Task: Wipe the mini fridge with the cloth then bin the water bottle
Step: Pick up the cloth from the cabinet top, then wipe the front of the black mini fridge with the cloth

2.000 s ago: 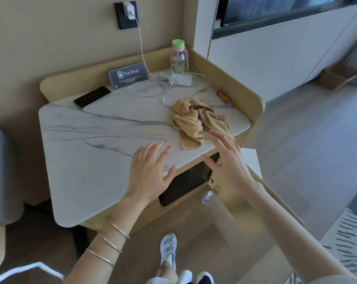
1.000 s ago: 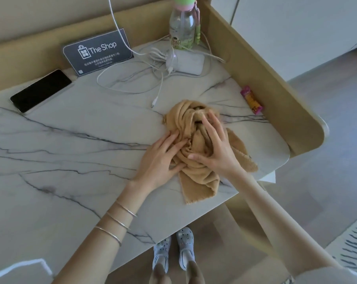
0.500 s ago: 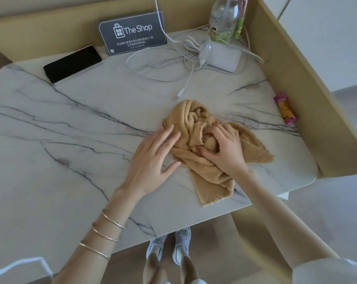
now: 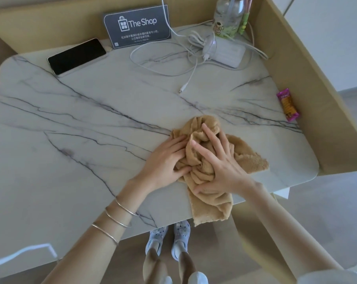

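A crumpled tan cloth (image 4: pixel 211 208) lies on the white marble top (image 4: pixel 91 140) near its front edge, one corner hanging over the edge. My right hand (image 4: pixel 220 167) presses down on the bunched middle of the cloth, fingers spread and thumb hooked under a fold. My left hand (image 4: pixel 163 160) sits at the cloth's left side, fingertips and thumb dug into its folds. A clear bottle (image 4: pixel 228 15) with a cartoon label stands at the back right corner, its top cut off by the frame. The mini fridge below the top is hidden.
A black phone (image 4: pixel 77 56), a dark "The Shop" sign (image 4: pixel 137 25), a white charger block (image 4: pixel 227 53) with loose cables, and a pink snack packet (image 4: pixel 288 105) lie on the top. A raised wooden rim (image 4: pixel 308 89) borders the back and right. My feet (image 4: pixel 169 238) stand below.
My left hand has moved from the bare marble onto the cloth's left side. Both hands have bunched the cloth tighter and drawn it slightly toward the front edge. The view has tilted further down.
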`<control>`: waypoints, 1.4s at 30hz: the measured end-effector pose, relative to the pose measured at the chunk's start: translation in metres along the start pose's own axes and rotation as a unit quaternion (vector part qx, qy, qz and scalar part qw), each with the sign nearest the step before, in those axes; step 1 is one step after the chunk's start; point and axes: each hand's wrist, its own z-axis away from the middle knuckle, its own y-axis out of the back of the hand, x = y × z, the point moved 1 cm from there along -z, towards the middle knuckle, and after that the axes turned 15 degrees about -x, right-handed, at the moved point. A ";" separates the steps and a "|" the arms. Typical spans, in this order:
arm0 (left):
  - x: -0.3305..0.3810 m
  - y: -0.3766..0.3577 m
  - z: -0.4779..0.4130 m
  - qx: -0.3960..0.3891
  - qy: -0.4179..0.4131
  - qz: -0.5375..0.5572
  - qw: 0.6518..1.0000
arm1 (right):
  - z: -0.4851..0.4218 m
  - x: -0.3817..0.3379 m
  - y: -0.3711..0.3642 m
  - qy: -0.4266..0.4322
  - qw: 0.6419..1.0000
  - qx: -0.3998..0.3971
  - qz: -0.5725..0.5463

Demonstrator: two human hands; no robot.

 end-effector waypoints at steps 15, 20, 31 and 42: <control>0.008 0.001 0.097 0.080 0.064 -0.062 0.993 | 0.007 -0.031 -0.022 -0.081 0.982 0.162 0.045; 0.026 -0.022 0.138 0.054 0.025 -0.089 0.994 | 0.078 -0.085 -0.056 -0.158 0.961 0.223 0.033; 0.073 -0.106 0.203 -0.035 -0.092 -0.097 0.990 | 0.234 -0.138 -0.132 -0.319 0.931 0.174 -0.031; 0.052 -0.214 0.170 -0.047 0.007 -0.142 0.989 | 0.236 -0.044 -0.222 -0.311 0.941 0.123 -0.052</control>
